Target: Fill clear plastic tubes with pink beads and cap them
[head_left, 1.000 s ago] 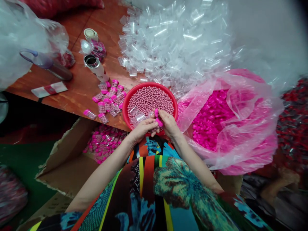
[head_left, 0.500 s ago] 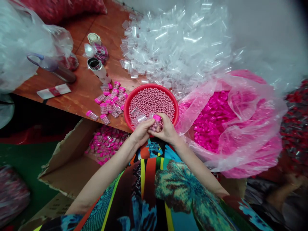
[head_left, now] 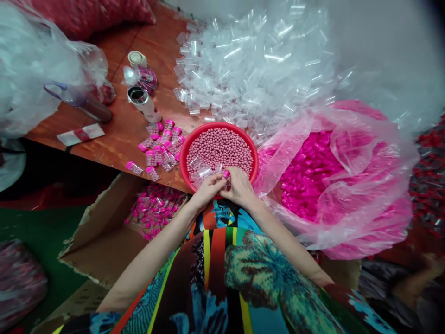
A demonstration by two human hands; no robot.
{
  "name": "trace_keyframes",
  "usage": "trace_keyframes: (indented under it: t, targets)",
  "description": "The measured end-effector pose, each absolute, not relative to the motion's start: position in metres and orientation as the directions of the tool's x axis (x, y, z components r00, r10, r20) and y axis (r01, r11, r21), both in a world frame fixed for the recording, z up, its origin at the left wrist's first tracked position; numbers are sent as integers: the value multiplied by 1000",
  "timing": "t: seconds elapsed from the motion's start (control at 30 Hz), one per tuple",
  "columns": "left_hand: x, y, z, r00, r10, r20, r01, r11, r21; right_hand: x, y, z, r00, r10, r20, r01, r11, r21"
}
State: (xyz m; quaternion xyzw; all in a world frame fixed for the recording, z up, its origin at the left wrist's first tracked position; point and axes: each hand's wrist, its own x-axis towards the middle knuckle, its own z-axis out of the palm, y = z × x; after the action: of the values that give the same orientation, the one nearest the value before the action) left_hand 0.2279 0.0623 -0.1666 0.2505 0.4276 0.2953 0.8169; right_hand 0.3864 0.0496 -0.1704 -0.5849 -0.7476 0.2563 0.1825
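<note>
Over the near rim of a red bowl (head_left: 255,157), my two hands meet around a small clear bottle with a pink cap (head_left: 226,174). My left hand (head_left: 208,189) has its thumb and fingertips closed on the bottle's side. Closed round the other side is my right hand (head_left: 240,186), its fingers hiding most of the bottle. Pink beads (head_left: 220,147) fill the bowl, and some clear empty bottles (head_left: 203,171) lie on them at the near left. Left of the bowl, several bead-filled bottles with pink caps (head_left: 162,150) lie on the table.
A pink plastic bag (head_left: 368,195) holding loose pink caps (head_left: 302,171) stands at right. Clear containers (head_left: 257,69) are heaped behind the bowl. A cardboard box (head_left: 100,232) below the table edge holds more filled bottles (head_left: 156,211). A steel-rimmed flask (head_left: 146,105) stands at left.
The pink cap now shows less between my fingers, and my right fingers have closed further over the bottle. The view has shifted slightly.
</note>
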Motion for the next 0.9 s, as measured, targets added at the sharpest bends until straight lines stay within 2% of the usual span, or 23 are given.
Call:
trace_keyframes:
  t: [0.17,0.23,0.33,0.4,0.5,0.57,0.63,0.73,0.8,0.9]
  targets:
    - [224,59,-168,519,622,-586,-268,770,580,382,50,-172,-278,957,-81,817,191,-543]
    - [219,60,-167,472,663,-581,-251,733,633,378,53,-171,-305,945,-116,800,188,-570]
    - [201,72,-169,236,825,-514,-125,550,826,374,61,-173,-307,940,-147,758,148,-635]
    - [180,88,-177,11,919,-394,65,393,917,373,69,-181,-222,960,-170,773,67,-631]
    - [145,117,-200,-206,957,-202,379,268,885,370,80,-202,-66,968,-241,819,-85,-567]
    - [126,134,-216,-259,950,-174,477,283,832,368,85,-218,-12,956,-292,790,-170,-588]
    - [118,144,-225,-273,951,-143,549,276,789,368,88,-230,31,942,-334,657,-270,-704]
    - [130,143,-221,-192,981,5,663,126,738,374,89,-232,46,918,-395,288,-391,-874]
    - [151,135,-213,-47,998,50,647,-8,762,380,88,-225,-1,899,-439,54,-438,-897]
    - [187,120,-205,240,971,-18,484,-103,869,386,85,-212,-81,849,-523,-203,-527,-825]
